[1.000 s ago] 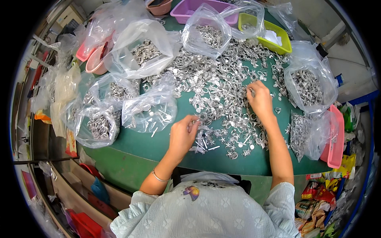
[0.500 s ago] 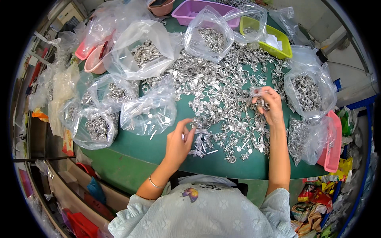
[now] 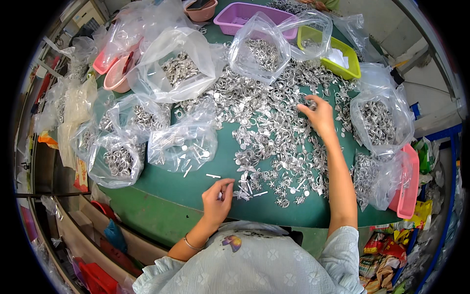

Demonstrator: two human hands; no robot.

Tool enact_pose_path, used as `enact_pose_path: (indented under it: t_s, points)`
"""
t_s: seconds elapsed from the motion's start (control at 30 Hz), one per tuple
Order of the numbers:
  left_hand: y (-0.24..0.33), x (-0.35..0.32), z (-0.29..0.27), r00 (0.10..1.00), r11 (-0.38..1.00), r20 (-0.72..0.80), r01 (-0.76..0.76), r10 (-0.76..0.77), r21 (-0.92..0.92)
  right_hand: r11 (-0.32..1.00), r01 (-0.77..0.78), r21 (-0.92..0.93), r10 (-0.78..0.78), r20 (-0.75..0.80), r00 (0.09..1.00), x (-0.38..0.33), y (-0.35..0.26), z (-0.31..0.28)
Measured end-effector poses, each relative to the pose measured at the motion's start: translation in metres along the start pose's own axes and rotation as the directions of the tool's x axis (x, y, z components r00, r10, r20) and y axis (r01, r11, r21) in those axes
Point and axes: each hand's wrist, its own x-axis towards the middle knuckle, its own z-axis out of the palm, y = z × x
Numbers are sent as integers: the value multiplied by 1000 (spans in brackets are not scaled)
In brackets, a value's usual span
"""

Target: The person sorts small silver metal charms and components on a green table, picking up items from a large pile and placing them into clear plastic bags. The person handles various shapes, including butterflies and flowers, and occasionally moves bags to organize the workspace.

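Loose silvery metal pieces (image 3: 274, 125), many of them ring-shaped or flower-shaped, form a wide pile on the green table (image 3: 181, 188). My right hand (image 3: 320, 117) is over the right part of the pile, its thumb and fingers curled around small metal pieces that are partly hidden. My left hand (image 3: 217, 203) is closed near the table's front edge, left of the pile. A small whitish piece (image 3: 220, 196) shows between its curled fingers; its kind is unclear. Just beyond that hand lies a thin pale bar (image 3: 213, 176).
Clear plastic bags holding metal pieces stand left (image 3: 117, 161), at the back (image 3: 262, 54) and right (image 3: 377, 122). A purple basin (image 3: 225, 19) and a lime-green basin (image 3: 350, 68) sit at the far side. A pink tray (image 3: 409, 191) is at the right edge.
My left hand has drawn back toward me and slightly left, and a pale bar now lies on the table beyond it. My right hand has moved farther away and left over the pile.
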Motion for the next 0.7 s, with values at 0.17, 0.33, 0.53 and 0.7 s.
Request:
enact_pose_path:
  t_s: [0.17, 0.33, 0.53, 0.7]
  points:
    - [-1, 1, 3, 1000, 999, 0, -6, 6, -33, 961, 69, -270, -62, 34, 998, 3, 7, 9]
    - [-4, -1, 2, 999, 998, -24, -31, 30, -47, 415, -373, 830, 149, 343, 927, -9, 27, -40]
    - [-4, 1, 4, 1000, 997, -12, -24, 23, -67, -231, -345, 910, 18, 359, 933, -12, 69, -36]
    - [-4, 2, 3, 999, 999, -30, -39, 38, -30, 750, -298, 591, 277, 128, 952, 8, 51, -35]
